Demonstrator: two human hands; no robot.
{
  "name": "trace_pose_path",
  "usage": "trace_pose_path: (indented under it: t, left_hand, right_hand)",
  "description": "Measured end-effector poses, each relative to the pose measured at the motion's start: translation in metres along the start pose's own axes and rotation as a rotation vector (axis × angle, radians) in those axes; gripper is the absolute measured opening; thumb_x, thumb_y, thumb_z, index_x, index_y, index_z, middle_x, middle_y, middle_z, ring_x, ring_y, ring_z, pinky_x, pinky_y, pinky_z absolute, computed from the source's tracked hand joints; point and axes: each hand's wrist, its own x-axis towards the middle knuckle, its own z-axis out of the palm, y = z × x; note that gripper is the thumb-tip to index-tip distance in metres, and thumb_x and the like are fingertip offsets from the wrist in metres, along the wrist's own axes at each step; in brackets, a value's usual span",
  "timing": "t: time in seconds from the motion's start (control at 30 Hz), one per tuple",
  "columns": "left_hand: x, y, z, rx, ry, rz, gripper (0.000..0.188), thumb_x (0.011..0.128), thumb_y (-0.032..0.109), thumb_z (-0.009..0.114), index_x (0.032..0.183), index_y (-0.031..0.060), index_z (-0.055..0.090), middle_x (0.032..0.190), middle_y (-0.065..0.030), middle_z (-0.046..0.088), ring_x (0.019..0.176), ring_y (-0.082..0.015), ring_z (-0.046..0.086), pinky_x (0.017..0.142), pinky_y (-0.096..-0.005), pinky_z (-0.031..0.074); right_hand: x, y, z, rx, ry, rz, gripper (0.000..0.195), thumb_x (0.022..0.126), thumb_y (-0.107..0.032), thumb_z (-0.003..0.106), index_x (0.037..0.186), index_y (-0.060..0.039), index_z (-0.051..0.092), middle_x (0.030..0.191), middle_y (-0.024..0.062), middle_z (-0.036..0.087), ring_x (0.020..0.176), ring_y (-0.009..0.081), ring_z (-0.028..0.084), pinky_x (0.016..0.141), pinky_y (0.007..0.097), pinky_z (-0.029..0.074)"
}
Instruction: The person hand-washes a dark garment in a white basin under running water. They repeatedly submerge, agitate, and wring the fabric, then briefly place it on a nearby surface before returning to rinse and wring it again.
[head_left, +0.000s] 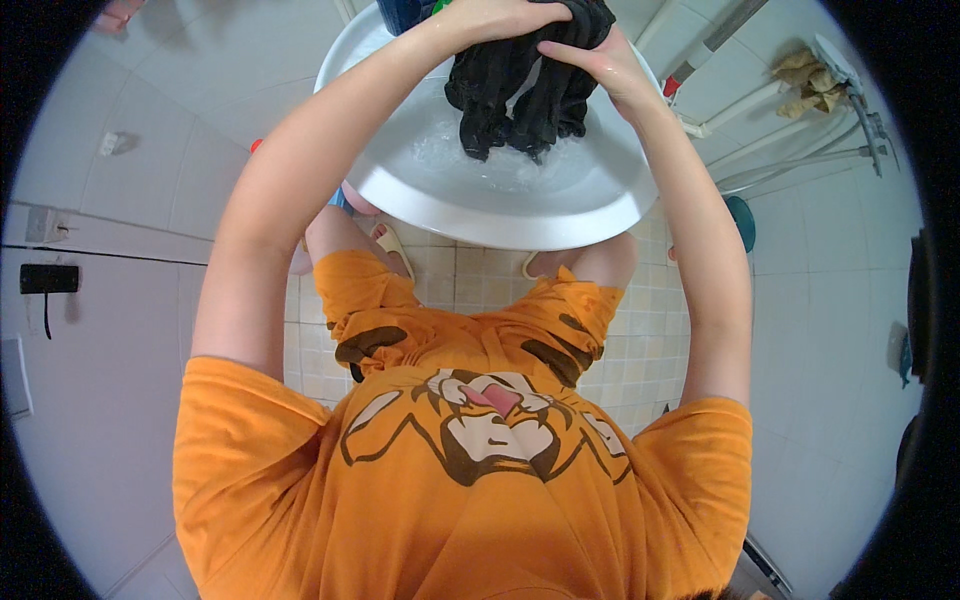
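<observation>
Both of my hands hold a wet black cloth garment (517, 90) up over a white washbasin (495, 210). My left hand (502, 19) grips its upper part from the left, thumb across the fabric. My right hand (607, 64) grips the right side, its thumb pointing left over the folds. The lower end of the garment hangs into stirred, bubbly water (510, 172) in the basin. Part of the upper bundle runs past the top edge of the picture, so I cannot tell what kind of garment it is.
Dark blue fabric (397, 15) lies over the basin's far left rim, beside something green. To the right, a shower head (832, 56) and hose hang near a brown cloth (810, 82). A grey-and-white pole (705, 49) leans behind the basin. Below is a tiled floor (450, 277).
</observation>
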Motion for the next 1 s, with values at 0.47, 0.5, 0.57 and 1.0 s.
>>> trace_pose_path:
  t: [0.47,0.5,0.57,1.0]
  left_hand:
    - [-0.076,-0.117,-0.002,0.500,-0.707,-0.236,0.044,0.061,0.021,0.073,0.101,0.0037,0.066,0.086,-0.0169,0.068,0.081,-0.0300,0.066,0.075,-0.0395,0.051]
    - [-0.083,-0.121,0.002,0.604,-0.788,-0.238,0.055,0.061,0.023,0.075,0.110,0.0035,0.061,0.095,-0.0177,0.067,0.091,-0.0324,0.064,0.080,-0.0411,0.050]
    - [-0.097,-0.146,0.015,0.753,-0.785,-0.168,0.066,0.064,0.025,0.075,0.121,0.0038,0.051,0.117,-0.0187,0.060,0.106,-0.0329,0.058,0.085,-0.0424,0.047]
    - [-0.066,-0.145,0.034,0.605,-1.075,-0.301,0.087,0.068,0.021,0.073,0.144,0.0126,0.031,0.134,-0.0198,0.045,0.124,-0.0336,0.046,0.104,-0.0390,0.037]
  right_hand:
    - [0.002,0.056,-0.021,-0.948,-0.351,-0.039,0.051,0.063,-0.007,0.060,0.113,-0.0116,0.058,0.093,0.0146,0.066,0.083,0.0315,0.064,0.076,0.0386,0.050]
    - [-0.005,0.055,-0.010,-1.087,-0.434,-0.052,0.052,0.063,-0.008,0.060,0.115,-0.0133,0.057,0.095,0.0159,0.067,0.083,0.0353,0.064,0.073,0.0419,0.051]
    - [-0.014,0.083,0.001,-1.219,-0.599,-0.136,0.052,0.063,-0.011,0.061,0.115,-0.0143,0.057,0.095,0.0168,0.067,0.083,0.0388,0.064,0.069,0.0468,0.051]
    - [-0.005,0.114,0.010,-1.033,-0.762,0.193,0.051,0.061,-0.025,0.065,0.110,-0.0136,0.068,0.096,0.0176,0.068,0.093,0.0343,0.064,0.082,0.0415,0.051]
